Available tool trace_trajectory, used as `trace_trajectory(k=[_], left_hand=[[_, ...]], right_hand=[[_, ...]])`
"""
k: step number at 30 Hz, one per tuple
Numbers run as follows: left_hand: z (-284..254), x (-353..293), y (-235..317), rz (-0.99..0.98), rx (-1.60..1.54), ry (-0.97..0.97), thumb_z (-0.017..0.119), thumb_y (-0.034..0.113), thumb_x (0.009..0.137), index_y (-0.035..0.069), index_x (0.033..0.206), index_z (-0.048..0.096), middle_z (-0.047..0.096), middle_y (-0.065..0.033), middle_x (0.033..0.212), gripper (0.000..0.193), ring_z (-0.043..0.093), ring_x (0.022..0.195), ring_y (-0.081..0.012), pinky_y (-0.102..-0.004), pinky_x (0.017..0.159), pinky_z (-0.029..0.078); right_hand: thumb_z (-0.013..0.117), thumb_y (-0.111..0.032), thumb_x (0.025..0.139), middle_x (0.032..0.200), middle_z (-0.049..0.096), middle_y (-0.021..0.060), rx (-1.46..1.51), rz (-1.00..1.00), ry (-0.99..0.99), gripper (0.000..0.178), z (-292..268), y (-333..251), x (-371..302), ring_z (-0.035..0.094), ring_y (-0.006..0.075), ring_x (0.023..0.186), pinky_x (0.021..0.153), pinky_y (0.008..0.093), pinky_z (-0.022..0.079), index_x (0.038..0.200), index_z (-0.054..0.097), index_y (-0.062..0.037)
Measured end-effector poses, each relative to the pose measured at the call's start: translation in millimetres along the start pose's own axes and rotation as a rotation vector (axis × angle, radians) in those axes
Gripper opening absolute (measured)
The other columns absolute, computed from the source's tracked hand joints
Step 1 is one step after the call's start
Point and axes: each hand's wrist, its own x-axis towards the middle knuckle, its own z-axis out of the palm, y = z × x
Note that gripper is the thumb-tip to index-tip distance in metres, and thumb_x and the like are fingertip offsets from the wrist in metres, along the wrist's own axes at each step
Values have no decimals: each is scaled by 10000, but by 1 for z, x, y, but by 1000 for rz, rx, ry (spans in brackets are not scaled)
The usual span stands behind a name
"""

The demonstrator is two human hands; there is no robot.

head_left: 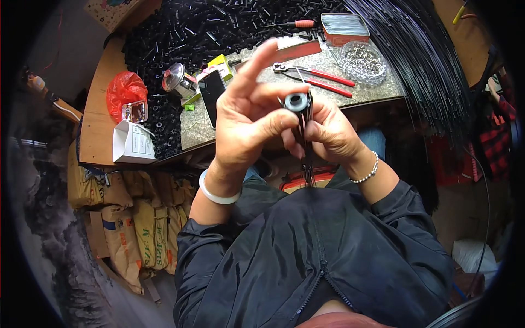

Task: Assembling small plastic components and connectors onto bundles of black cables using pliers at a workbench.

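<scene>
Both hands are raised in front of my chest, off the table's near edge. My left hand (244,112) pinches a small black tubular part with a grey ring-shaped end (296,102) between thumb and fingers, one finger stretched upward. The hollow end of the part faces up. Against its other side, my right hand (331,131) is closed, thumb and fingers gripping the part and the thin dark strands (306,164) below it. These strands hang down toward my lap. My fingers hide much of the part's body.
Red-handled pliers (322,79), a phone (211,93), a clear dish of small metal pieces (362,62) and a tin of thin rods (344,26) lie on the table. Black tubular parts (197,27) heap behind; long black strands (421,54) spread at right. A white box (133,143) stands left.
</scene>
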Motion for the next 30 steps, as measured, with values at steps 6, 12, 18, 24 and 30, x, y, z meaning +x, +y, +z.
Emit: trace_trajectory(k=[6, 12, 18, 24, 30], left_hand=[[9, -6, 14, 252, 730, 55, 666, 12, 754, -8, 1145, 548, 643, -141, 927, 409, 644, 802, -186, -262, 719, 506], [7, -11, 22, 270, 963, -69, 630, -60, 765, -63, 1046, 584, 634, -121, 956, 285, 619, 835, -138, -232, 742, 495], [5, -11, 20, 191, 817, -63, 624, -24, 782, -78, 1066, 558, 614, -120, 951, 297, 603, 831, -139, -228, 726, 483], [-1, -11, 25, 88, 739, -175, 617, 18, 804, -71, 1023, 553, 588, -105, 926, 245, 577, 820, -121, -214, 713, 460], [0, -8, 23, 141, 690, -180, 620, -3, 795, -81, 1232, 425, 589, -129, 946, 485, 588, 858, -138, -230, 746, 473]], right_hand=[[658, -27, 791, 848, 592, 48, -271, -350, 284, 120, 26, 6, 2, 577, 83, 686, 621, 210, 501, 775, 539, -34], [609, 4, 817, 980, 558, 71, -263, -403, 243, 96, 26, 15, -3, 590, 115, 838, 697, 262, 546, 868, 529, -13], [573, -49, 855, 859, 609, 107, -282, -329, 161, 92, 19, 12, -7, 624, 156, 801, 704, 300, 555, 902, 498, -27], [584, -230, 868, 795, 604, 66, -298, -212, 244, 243, 19, 16, -3, 609, 123, 721, 621, 237, 520, 962, 504, -20], [436, -523, 877, 698, 560, 6, -547, -64, 2, 510, -3, 28, -5, 498, 60, 583, 519, 185, 393, 915, 573, -32]])
